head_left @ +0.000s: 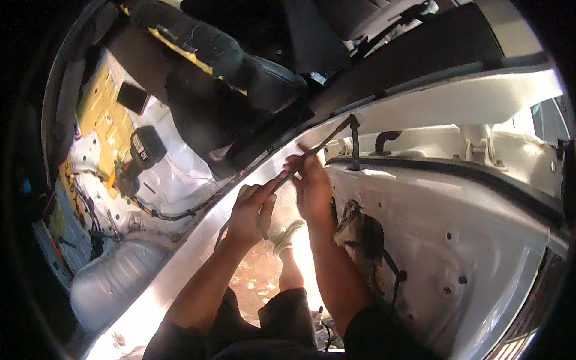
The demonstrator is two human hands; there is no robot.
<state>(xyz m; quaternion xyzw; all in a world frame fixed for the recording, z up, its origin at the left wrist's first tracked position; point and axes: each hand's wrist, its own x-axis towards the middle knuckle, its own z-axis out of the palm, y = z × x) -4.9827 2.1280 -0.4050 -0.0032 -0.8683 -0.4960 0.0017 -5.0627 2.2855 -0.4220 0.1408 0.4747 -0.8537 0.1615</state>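
A long, thin, dark cable-like strip point(327, 143) runs slantwise through both my hands. My left hand point(251, 211) is closed around its lower part, with the thumb on the right side. Just above and to the right, my right hand point(312, 187) grips the strip with bent fingers. Beyond that hand the strip rises to a sharp bend, and a dark length point(355, 144) drops from there to the edge of a bare white door panel point(420, 216). Whether the two lengths are one piece, I cannot tell. My hands are over the gap between door and car body.
Left lies the stripped car floor point(180, 156) with a wiring harness point(162, 213), a black box-shaped module point(147, 147) and a yellow patch point(108, 114). A dark seat point(240, 66) is at the top. Cables hang from an opening in the door point(363, 237). A shoe point(290, 236) shows below.
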